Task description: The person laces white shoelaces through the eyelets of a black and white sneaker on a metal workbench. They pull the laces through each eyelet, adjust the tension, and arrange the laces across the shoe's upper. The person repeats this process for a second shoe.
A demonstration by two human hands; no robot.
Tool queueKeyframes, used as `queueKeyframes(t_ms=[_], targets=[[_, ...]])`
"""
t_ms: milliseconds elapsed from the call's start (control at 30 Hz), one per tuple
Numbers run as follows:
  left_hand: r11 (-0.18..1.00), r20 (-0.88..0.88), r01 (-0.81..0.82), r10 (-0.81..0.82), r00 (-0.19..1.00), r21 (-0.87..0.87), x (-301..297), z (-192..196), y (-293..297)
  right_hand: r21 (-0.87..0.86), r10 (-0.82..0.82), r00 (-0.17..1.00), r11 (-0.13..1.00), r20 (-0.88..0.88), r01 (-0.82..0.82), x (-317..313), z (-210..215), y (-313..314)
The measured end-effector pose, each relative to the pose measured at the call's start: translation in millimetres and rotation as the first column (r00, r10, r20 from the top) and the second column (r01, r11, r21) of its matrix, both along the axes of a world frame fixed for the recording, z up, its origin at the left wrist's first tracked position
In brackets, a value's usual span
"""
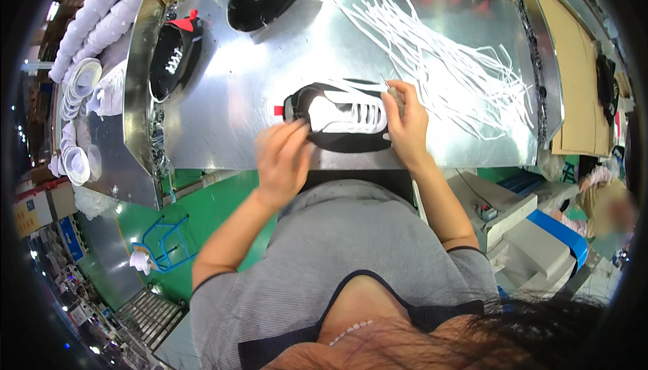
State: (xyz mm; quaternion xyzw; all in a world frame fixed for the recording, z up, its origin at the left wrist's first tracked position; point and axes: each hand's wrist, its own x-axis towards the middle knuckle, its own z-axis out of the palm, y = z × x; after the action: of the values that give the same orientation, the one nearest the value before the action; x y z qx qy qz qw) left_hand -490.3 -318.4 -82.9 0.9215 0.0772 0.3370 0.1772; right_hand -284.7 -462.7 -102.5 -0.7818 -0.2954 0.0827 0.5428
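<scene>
Fingers of the right hand (409, 127) closed in a pinch on a slim pointed tool (397, 99), its thin tip angled up and away from the body. Left hand (282, 159): fingers bunched, motion-blurred; cannot tell whether they grip anything. Black shoe (351, 142) on the metal table (236, 127), between the two hands, long axis running left to right across the body, red tab (279, 111) at the left end. Key relation: white lace rows (368, 117) sit just left of the right fingers (right hand nearer of the two). Relative to the left fingers, the shoe extends rightward from the collar's near edge. Loose white laces (439, 66) lie beyond, to the right.
</scene>
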Motion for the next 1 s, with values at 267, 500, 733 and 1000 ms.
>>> queueKeyframes(t_ms=[267, 500, 733, 1000], targets=[[-0.482, 0.180, 0.292, 0.265, 0.947, -0.826, -12.1, -4.1, 18.9, 0.074, 0.288, 0.903, 0.958, -0.319, -0.279, 1.7, 3.8, 61.2], [0.656, -0.012, -0.512, 0.608, 0.794, -0.555, -23.9, 73.3, 172.8, -0.161, 0.089, 0.974, 0.985, 0.209, -0.056, 94.9, 5.0, 142.2], [0.822, -0.239, -0.551, 0.512, 0.825, -0.143, 39.3, -43.8, 335.3, -0.486, 0.142, 0.918, 0.872, 0.371, 0.061, 129.4, -19.2, 196.9], [0.834, -0.001, -0.550, 0.550, 0.835, -0.047, 59.9, -54.7, 343.2, 0.031, 0.146, 0.981, 0.989, -0.127, -0.143, 111.0, 27.0, 156.1]])
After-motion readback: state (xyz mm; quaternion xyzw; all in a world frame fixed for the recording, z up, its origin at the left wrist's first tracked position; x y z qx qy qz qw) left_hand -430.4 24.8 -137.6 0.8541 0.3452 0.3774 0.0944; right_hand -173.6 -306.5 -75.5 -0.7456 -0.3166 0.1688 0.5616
